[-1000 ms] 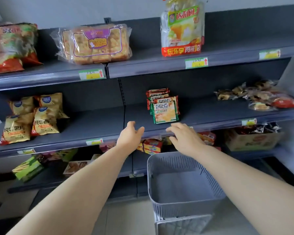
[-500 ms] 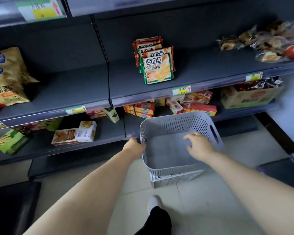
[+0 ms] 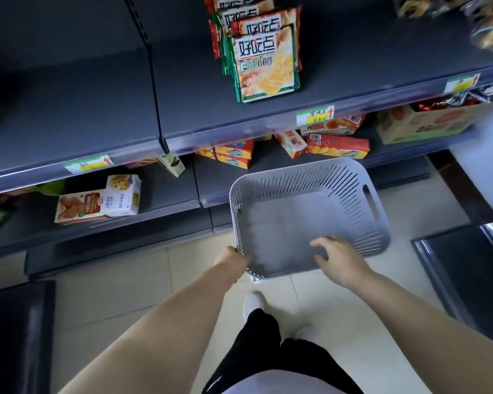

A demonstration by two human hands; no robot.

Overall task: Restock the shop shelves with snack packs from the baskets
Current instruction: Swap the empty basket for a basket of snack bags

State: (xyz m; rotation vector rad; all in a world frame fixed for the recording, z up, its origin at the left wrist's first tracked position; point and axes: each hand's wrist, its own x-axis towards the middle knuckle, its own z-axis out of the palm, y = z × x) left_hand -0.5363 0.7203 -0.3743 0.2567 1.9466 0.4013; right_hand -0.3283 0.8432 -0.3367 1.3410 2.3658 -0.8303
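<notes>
My left hand [image 3: 231,261] clamps the near left corner of the grey slotted plastic basket [image 3: 296,180], low over the tiled floor. Green-edged foil biscuit packs [image 3: 265,64] stand upright on the dark grey metal shelf [image 3: 83,115] above. My right hand [image 3: 340,261] lies over the near rim, fingers bent; I cannot tell if it grips

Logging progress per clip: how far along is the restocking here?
Done: packs stand in a row on the middle shelf, and the basket shows no packs inside. In hand: the left hand grips the basket's near corner, and the right hand lies over its near rim. Left: much of that shelf is bare, so restocking looks unfinished.
</notes>
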